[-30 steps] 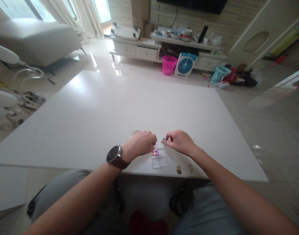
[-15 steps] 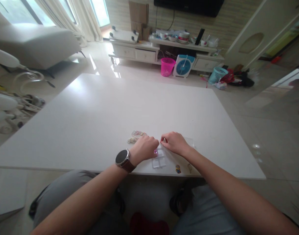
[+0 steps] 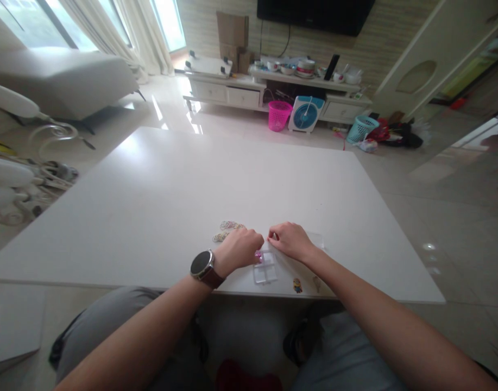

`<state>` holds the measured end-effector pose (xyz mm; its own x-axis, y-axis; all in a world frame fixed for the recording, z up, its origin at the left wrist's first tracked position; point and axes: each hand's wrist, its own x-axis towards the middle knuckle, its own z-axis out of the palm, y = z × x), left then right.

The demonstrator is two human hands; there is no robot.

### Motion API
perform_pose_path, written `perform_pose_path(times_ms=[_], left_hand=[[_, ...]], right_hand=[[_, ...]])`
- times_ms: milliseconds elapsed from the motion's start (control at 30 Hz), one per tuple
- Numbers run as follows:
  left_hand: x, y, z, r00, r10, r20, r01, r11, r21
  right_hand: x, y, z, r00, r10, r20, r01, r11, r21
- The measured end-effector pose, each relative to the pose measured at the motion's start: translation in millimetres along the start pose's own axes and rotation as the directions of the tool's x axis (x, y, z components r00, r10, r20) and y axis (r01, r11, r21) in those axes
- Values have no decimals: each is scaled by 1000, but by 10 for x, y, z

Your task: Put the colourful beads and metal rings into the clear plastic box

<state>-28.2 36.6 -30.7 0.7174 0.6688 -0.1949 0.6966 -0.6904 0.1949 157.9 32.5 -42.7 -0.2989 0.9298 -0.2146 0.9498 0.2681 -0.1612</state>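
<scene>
Curled over the upper left of a clear compartment box (image 3: pixel 266 276), my left hand (image 3: pixel 243 245) has its fingertips turned out of sight. Pink bits (image 3: pixel 259 255) show in a top compartment of the box, beside that hand. My right hand (image 3: pixel 290 239) is closed in a pinch just to the right, with a tiny reddish thing at its fingertips, too small to name. Two rows of thin rings (image 3: pixel 231 225) lie beyond and left of my left hand, partly covered by it. Behind my right hand lies a clear flat plastic piece (image 3: pixel 317 240).
Near the front edge of the white table (image 3: pixel 240 174) lie a small yellow-and-blue cartoon figure (image 3: pixel 297 285) and a small pale item (image 3: pixel 317 283) by my right forearm. Across the floor stand a pink basket (image 3: pixel 278 116), a blue fan (image 3: pixel 306 115) and a low cabinet (image 3: pixel 244 96).
The view has tilted slightly, so everything sits a little lower. Both hands keep nearly the same pose and place over the box.
</scene>
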Motion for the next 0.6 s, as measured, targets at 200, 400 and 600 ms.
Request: perform_pose_path(times_ms=[200, 400, 600], left_hand=[[2, -40, -39, 1000, -11, -2, 11, 999, -36], [-29, -181, -173, 994, -105, 8, 105, 994, 1], [-39, -233, -159, 992, -124, -13, 124, 992, -7]], right_hand=[[-76, -7, -32, 992, -78, -101, 96, 980, 177], [-159, -81, 32, 977, -204, -69, 215, 905, 367], [-145, -218, 152, 967, -257, 6, 231, 880, 415]])
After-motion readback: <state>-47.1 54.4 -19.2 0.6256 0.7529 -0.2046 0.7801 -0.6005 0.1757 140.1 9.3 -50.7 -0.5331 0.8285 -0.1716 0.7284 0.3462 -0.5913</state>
